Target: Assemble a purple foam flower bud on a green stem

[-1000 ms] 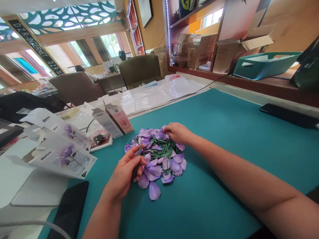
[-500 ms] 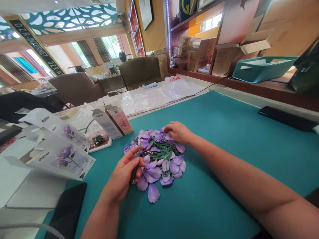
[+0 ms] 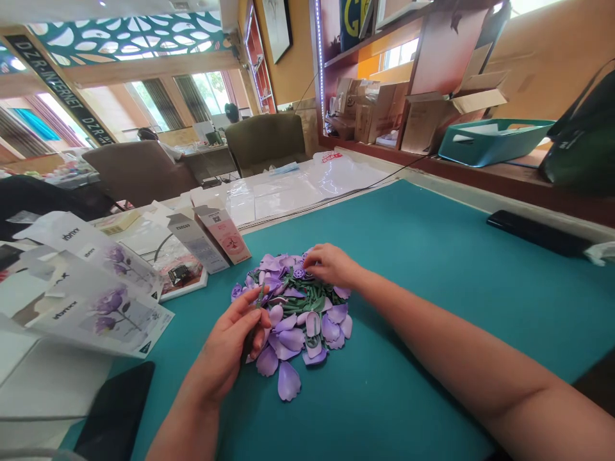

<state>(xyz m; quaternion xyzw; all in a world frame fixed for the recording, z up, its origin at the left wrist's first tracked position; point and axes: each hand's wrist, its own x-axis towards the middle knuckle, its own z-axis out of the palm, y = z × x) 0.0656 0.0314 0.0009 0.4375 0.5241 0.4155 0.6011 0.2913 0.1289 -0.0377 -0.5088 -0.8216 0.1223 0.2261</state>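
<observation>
The left hand (image 3: 223,339) pinches a thin green stem (image 3: 260,301) in its fingertips, a close grip that suits so slim a piece; the right hand (image 3: 331,266), its hold unclear, curls onto the lilac petal pile (image 3: 291,339) mid-frame on the table (image 3: 432,256).

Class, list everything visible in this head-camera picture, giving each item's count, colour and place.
Mat: one, teal, filling the foreground.
Petals: many, lilac, piled mid-mat.
Stems: several, dark green, within the pile.
Instruction sheets: a few, white, left of the pile.
Product boxes: two, pink and grey, beyond the pile.
Phones: two, black, at the mat's left and right.
Tray: one, teal, on the right shelf.
Armchairs: two, brown and olive, beyond the table.
Left hand: one, bare, pinching a green stem.
Right hand: one, bare, on the pile.
</observation>
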